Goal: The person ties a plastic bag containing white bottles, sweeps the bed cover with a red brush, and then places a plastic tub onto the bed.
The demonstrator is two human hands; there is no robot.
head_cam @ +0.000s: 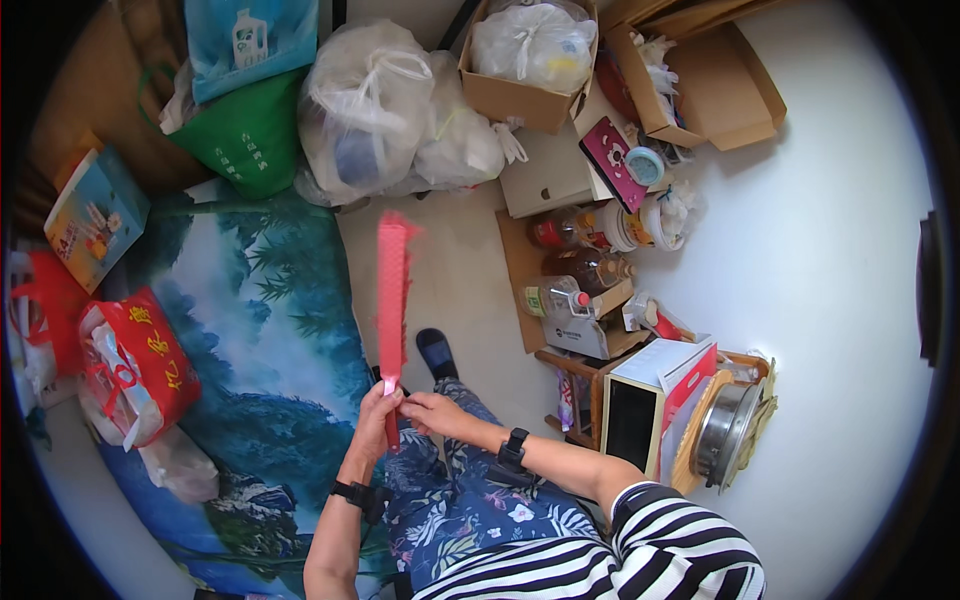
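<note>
A long red brush (391,300) with bristles along its right side stands upright in view, bristle end pointing away from me. My left hand (373,420) is wrapped around its handle, whose butt end shows below the fist. My right hand (435,415) is right beside it, fingertips at the left thumb and the handle; whether they grip the handle is hard to tell. To the left lies a bed or low platform under a landscape-print cover (247,300) in blue and green.
A red bag (146,360) sits on the cover's left part. Tied plastic bags (367,112) and a green bag (240,142) line the far side. On the right are bottles (551,296), a microwave-like appliance (634,420) and a steel pot (724,435). A dark slipper (435,352) is on my foot.
</note>
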